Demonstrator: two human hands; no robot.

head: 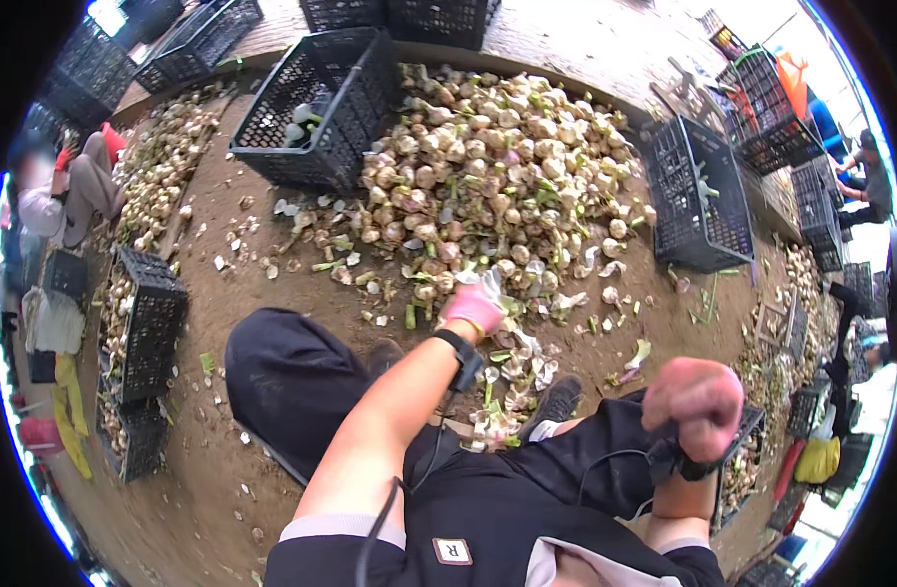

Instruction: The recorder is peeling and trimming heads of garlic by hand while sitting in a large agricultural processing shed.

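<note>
My left hand (472, 308), in a pink glove with a dark device strapped at the wrist, reaches to the near edge of a large heap of garlic bulbs (485, 176). Its fingers are among pale peels and bulbs; whether they close on one cannot be made out. My right hand (694, 403), in a pink glove soiled brown, is raised over my right knee, blurred, with its fingers curled. What it may hold is hidden. Loose garlic skins and cut green stems (518, 367) lie on the ground between my shoes.
Black plastic crates stand behind the heap at left (323, 110) and at right (701, 198). Stacked crates of garlic (147, 330) are at far left, and a crate (745, 440) stands beside my right knee. Other people sit at far left (81, 183) and far right (867, 183).
</note>
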